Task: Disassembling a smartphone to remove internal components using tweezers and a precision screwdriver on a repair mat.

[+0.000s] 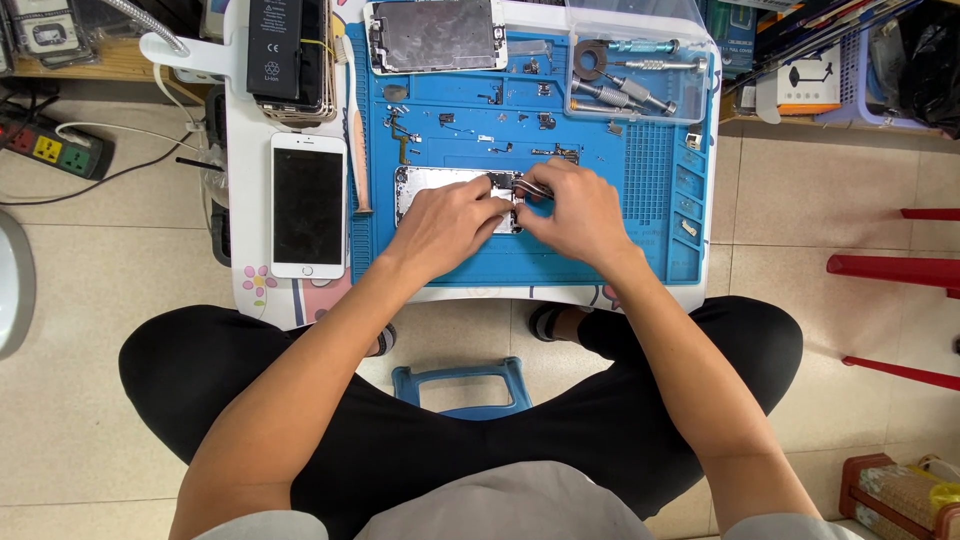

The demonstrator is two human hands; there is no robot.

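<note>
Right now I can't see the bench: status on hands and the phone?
Both hands, left hand and right hand, on opened phone. Right hand pinching tweezers. Loose small parts on blue mat nearby.

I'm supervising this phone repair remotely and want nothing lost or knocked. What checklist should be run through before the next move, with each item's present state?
1. Opened phone body lies flat on the blue mat: ok.
2. Left hand steadies the body: ok.
3. Right hand grips the tweezers firmly: cannot tell, tips hidden.
4. Loose small parts stay on the mat, apart from the hands: ok.
5. White phone screen sits clear of the hands: ok.
6. Screwdriver tray within reach: ok.
</note>
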